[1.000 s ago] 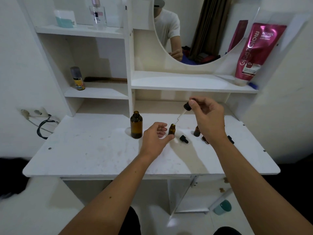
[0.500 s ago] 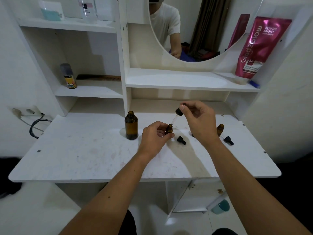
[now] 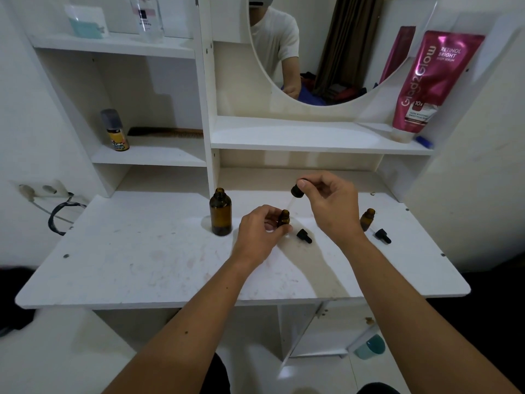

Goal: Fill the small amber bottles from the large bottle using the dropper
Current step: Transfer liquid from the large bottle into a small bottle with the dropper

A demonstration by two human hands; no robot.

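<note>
The large amber bottle (image 3: 220, 214) stands uncapped on the white tabletop (image 3: 142, 260), left of my hands. My left hand (image 3: 260, 234) grips a small amber bottle (image 3: 283, 218) upright on the table. My right hand (image 3: 331, 204) pinches the black bulb of the dropper (image 3: 297, 191), whose glass tube slants down to that small bottle's mouth. A second small amber bottle (image 3: 367, 218) stands to the right, partly behind my right wrist. Two small black dropper caps lie on the table, one (image 3: 304, 236) by my left hand, one (image 3: 383, 236) at the right.
Shelves rise at the back with a small spray can (image 3: 115, 130), a comb (image 3: 166, 132) and a pink tube (image 3: 426, 81). A round mirror (image 3: 318, 46) hangs above the middle shelf. A cable and wall socket (image 3: 54, 206) sit off the table's left edge.
My right hand has brought the dropper down so its tip reaches the small bottle's mouth. The view has shifted, and the right small bottle now shows past my wrist.
</note>
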